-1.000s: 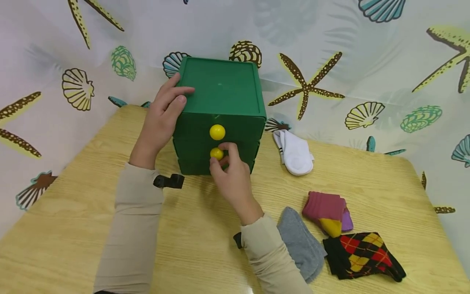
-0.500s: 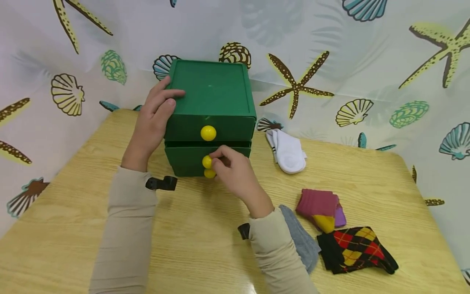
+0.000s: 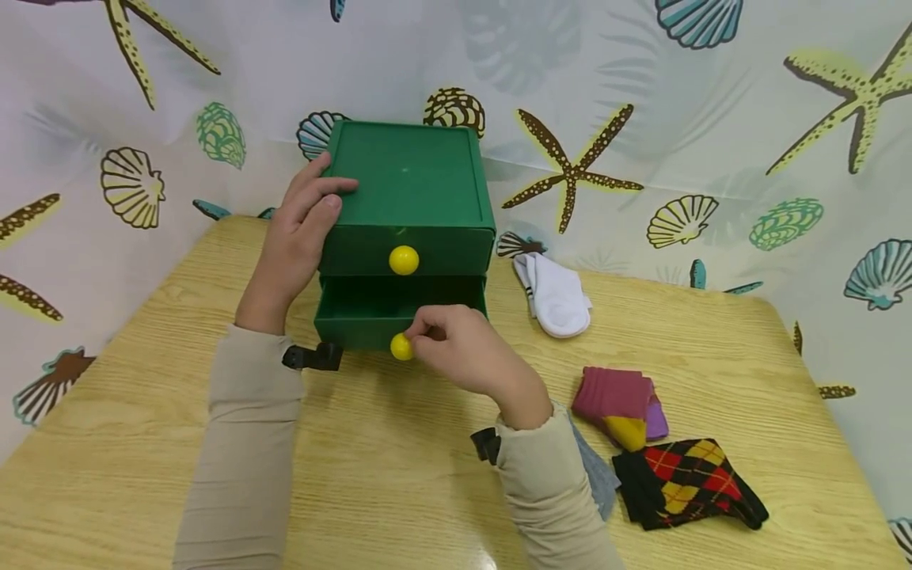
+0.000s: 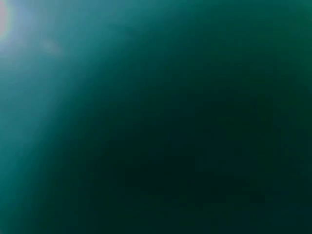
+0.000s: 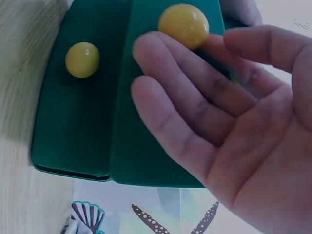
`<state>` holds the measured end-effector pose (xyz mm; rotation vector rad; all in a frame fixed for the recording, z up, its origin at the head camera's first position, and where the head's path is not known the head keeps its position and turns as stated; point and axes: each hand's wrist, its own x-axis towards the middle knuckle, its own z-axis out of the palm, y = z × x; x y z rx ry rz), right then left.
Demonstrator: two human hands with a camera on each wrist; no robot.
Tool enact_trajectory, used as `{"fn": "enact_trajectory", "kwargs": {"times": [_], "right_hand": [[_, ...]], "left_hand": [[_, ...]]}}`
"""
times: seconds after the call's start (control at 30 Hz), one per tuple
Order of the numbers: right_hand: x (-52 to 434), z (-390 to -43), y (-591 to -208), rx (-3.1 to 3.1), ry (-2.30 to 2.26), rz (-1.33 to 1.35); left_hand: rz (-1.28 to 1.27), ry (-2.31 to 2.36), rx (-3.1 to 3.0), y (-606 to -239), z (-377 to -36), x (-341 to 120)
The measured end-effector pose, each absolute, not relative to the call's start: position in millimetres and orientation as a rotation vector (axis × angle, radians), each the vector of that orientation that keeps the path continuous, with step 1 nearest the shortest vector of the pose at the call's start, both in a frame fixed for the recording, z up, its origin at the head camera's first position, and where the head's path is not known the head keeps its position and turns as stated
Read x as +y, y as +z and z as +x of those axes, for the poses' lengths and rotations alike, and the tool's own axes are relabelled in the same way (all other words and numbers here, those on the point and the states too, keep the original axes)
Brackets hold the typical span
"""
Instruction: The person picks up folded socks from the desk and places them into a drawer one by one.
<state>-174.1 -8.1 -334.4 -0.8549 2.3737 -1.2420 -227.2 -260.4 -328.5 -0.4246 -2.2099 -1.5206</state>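
One open green drawer [image 3: 363, 299], knob [image 3: 401, 347] nearward, front's long axis crosswise.

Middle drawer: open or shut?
Open: the middle drawer juts out past the top drawer, its inside showing in the head view.

The middle green drawer [image 3: 356, 333] has slid out toward the near side, the right hand [image 3: 470, 351] coming along with it.

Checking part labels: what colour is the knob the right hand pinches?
Yellow; the knob shows best in the right wrist view.
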Motion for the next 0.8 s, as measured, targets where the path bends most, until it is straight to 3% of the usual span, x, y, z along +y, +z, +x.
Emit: {"fn": "enact_trajectory", "kwargs": {"times": [0.57, 0.8], "right_hand": [[-6.6, -172.6, -329.3, 2.313, -1.176, -0.856], [-6.6, -173.1, -330.3, 2.318, -1.171, -0.865]], "left_hand": [[-0.419, -1.547, -2.344, -319.5, -218.6, -266.2], [-0.322, -1.332, -2.547, -307.9, -206.5, -270.7]]}}
